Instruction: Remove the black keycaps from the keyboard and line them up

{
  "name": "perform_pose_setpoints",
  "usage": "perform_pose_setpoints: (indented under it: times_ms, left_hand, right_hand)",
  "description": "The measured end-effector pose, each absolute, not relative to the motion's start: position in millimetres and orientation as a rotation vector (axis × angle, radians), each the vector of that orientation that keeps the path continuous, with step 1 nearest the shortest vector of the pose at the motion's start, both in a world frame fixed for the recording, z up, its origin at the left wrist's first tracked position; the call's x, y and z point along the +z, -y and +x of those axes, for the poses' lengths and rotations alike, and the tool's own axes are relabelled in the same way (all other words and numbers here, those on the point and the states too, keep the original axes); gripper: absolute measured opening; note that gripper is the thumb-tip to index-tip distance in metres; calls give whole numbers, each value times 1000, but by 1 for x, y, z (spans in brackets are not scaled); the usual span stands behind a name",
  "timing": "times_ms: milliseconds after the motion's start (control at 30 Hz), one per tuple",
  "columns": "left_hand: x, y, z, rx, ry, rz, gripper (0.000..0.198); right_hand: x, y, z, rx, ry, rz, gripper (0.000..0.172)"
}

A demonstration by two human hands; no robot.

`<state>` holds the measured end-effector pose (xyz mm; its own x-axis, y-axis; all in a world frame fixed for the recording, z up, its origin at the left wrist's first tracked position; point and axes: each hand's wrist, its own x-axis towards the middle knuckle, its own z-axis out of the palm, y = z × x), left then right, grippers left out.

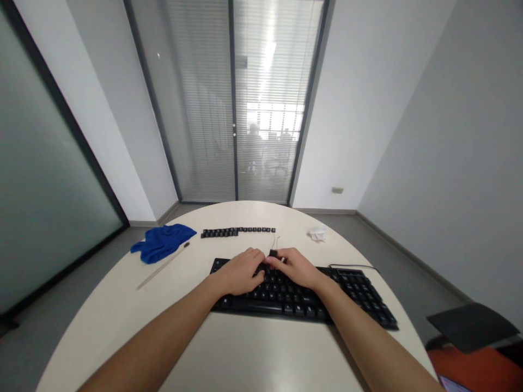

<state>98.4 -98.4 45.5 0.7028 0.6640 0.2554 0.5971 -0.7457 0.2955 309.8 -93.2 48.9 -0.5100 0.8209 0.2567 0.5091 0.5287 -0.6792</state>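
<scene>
A black keyboard (pixel 261 309) lies across the table in front of me. My left hand (pixel 242 272) rests over its upper left part, thumb apart from the bent fingers, with nothing visible in its grasp. Close beside it, my right hand (pixel 295 267) pinches a wire keycap puller (pixel 275 243) above the top rows. The puller's thin wires point away from me, and a small black piece (pixel 273 253) sits at their near end between the fingers; whether it is a handle or a keycap I cannot tell. Both hands hide part of the keys.
Loose black keycaps (pixel 220 233) stand in rows behind the keyboard. A blue cloth (pixel 163 242) and a thin brush (pixel 163 265) lie to the left. Crumpled white tissue (pixel 317 234) is at the back right. A cable (pixel 353 265) runs behind the keyboard; a chair (pixel 474 326) stands right.
</scene>
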Motion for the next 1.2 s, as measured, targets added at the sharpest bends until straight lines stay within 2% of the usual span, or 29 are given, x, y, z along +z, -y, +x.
perform_pose_setpoints:
  times_ms: [333, 567, 833, 1033, 1200]
  left_hand:
    - [46, 97, 97, 543, -974, 2593, 22]
    - [44, 95, 97, 570, -979, 2543, 28]
    - [37, 86, 95, 580, -1017, 2520, 34]
    - [48, 83, 88, 505, -1076, 2603, 33]
    - [55, 89, 87, 400, -1128, 2589, 33]
  right_hand:
    - [42, 89, 306, 755, 2176, -1076, 45]
    - [37, 80, 314, 864, 2090, -1037, 50]
    - [47, 82, 317, 845, 1982, -1155, 45]
    - [46, 79, 323, 817, 1870, -1262, 46]
    - [31, 72, 313, 920, 1789, -1241, 49]
